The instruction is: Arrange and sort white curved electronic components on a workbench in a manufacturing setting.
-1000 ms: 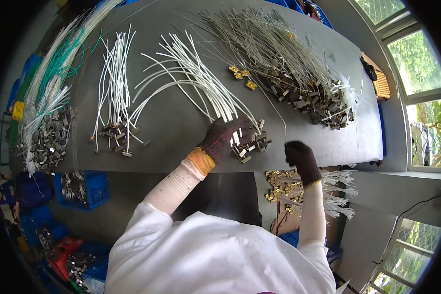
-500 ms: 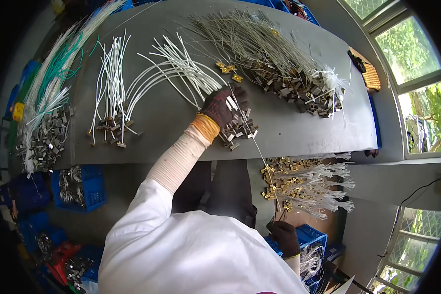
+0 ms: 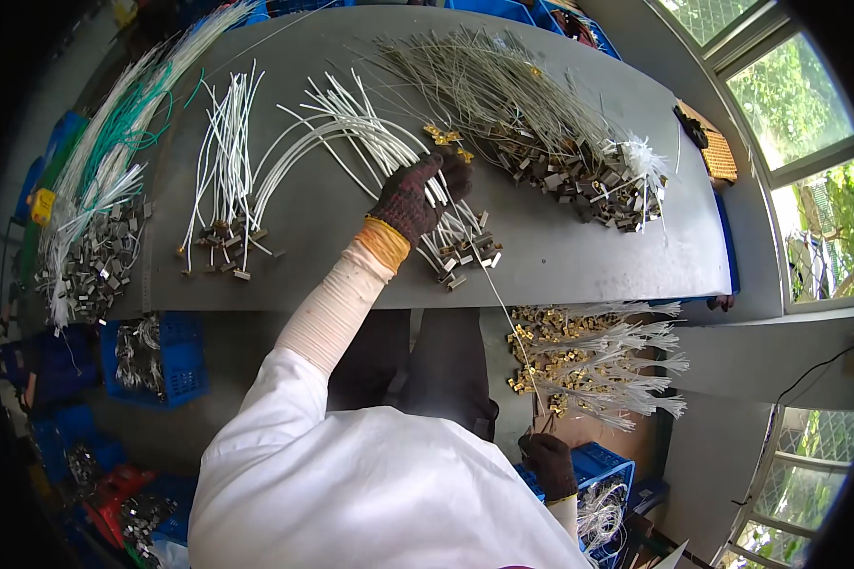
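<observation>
My left hand (image 3: 417, 201), in a dark knitted glove, is closed around a bundle of white cables (image 3: 375, 137) over the grey table. The cables arch away to the left, and dark metal clips (image 3: 460, 258) hang at the near ends below the hand. A thin grey wire (image 3: 505, 308) slants from beside that hand over the table edge. Its lower end reaches my right hand (image 3: 548, 465), also gloved, whose fingers are closed on it low at the right. Small gold clips (image 3: 446, 138) lie just beyond my left hand.
A smaller bundle of white cables (image 3: 223, 161) lies to the left. Grey wires with metal clips (image 3: 512, 104) are heaped at the back right. White and green wires (image 3: 114, 142) fill the far left. Below the table edge lie gold-clipped bundles (image 3: 579, 356) and blue crates (image 3: 182, 356).
My left hand has shifted slightly left, still around the white cables. The wire still runs between the two hands, and my right hand has barely moved.
</observation>
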Demonstrator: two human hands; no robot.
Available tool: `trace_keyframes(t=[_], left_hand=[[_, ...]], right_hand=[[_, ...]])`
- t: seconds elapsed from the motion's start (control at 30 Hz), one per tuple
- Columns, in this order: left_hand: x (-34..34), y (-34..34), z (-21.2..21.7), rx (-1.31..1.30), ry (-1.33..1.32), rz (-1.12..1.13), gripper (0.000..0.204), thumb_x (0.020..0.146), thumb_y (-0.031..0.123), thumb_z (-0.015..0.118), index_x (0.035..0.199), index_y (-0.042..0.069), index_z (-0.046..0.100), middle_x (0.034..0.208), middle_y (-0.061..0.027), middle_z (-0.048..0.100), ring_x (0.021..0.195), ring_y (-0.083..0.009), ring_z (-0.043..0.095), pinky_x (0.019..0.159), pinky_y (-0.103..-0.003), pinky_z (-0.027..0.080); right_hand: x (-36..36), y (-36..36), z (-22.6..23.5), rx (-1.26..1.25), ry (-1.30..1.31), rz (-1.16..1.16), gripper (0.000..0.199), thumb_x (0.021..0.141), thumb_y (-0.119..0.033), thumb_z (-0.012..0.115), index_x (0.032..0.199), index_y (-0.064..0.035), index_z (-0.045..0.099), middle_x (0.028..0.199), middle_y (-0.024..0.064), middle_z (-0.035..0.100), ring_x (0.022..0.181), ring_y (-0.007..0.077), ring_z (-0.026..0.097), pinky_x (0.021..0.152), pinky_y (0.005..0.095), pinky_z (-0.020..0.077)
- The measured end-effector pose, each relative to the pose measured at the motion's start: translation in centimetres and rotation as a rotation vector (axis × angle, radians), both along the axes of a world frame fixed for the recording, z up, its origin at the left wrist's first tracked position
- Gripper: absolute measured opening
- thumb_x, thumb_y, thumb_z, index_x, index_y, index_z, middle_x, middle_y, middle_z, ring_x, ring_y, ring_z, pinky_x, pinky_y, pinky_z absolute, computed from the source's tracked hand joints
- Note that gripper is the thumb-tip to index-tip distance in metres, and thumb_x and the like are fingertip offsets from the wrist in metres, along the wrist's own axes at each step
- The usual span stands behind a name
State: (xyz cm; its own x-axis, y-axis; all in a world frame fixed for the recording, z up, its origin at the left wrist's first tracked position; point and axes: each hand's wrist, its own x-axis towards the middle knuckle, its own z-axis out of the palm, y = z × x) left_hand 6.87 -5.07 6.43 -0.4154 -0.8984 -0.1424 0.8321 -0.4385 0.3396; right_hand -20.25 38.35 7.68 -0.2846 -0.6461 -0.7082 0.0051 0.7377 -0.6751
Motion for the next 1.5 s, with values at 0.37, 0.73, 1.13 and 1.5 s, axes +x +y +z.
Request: trace_keyframes(t=[0.37,0.73,1.13,1.5], left_hand=[[0.5,8.5,4.6,-0.104,-0.104,-0.288,0.024,0.097,0.017,0.058,0.116,0.002,0.061,0.111,-0.0146,0.067,0.107,-0.0314,0.065,0.096,-0.050,0.053],[4.2,11.6,4.1,-1.242,-1.221,0.127,0.024,0.098,0.013,0.057,0.113,-0.005,0.062,0.101,-0.0115,0.069,0.092,-0.0199,0.068,0.086,-0.034,0.056],[4.5,10.0,5.3,-1.088,-1.190,0.122,0.020,0.097,0.004,0.053,0.112,-0.003,0.064,0.097,-0.0114,0.070,0.090,-0.0197,0.068,0.082,-0.032,0.055],[3.1,13.7,4.9,-0.677,-0.922,-0.085,0.029,0.101,0.014,0.054,0.125,0.000,0.061,0.116,-0.0081,0.067,0.107,-0.0161,0.063,0.092,-0.030,0.052]], right_hand=[[3.1,-10.8,-3.3,0.030,-0.368,0.220,0.015,0.089,-0.020,0.066,0.082,-0.0063,0.065,0.074,0.0010,0.059,0.062,0.0085,0.054,0.054,0.0234,0.0407],[11.2,-23.1,1.9,-0.937,0.056,0.994,0.026,0.077,-0.004,0.067,0.103,-0.0065,0.070,0.092,0.0035,0.061,0.072,0.0103,0.057,0.060,0.0271,0.0480],[9.3,-22.3,1.9,-0.380,-0.786,0.307,0.039,0.092,-0.015,0.063,0.129,-0.0030,0.056,0.107,0.0065,0.066,0.072,0.0093,0.060,0.064,0.0246,0.0498],[12.1,-24.5,2.8,-0.542,-0.452,0.251,0.047,0.095,-0.022,0.062,0.136,-0.0021,0.050,0.107,0.0035,0.064,0.069,0.0077,0.056,0.060,0.0228,0.0471]])
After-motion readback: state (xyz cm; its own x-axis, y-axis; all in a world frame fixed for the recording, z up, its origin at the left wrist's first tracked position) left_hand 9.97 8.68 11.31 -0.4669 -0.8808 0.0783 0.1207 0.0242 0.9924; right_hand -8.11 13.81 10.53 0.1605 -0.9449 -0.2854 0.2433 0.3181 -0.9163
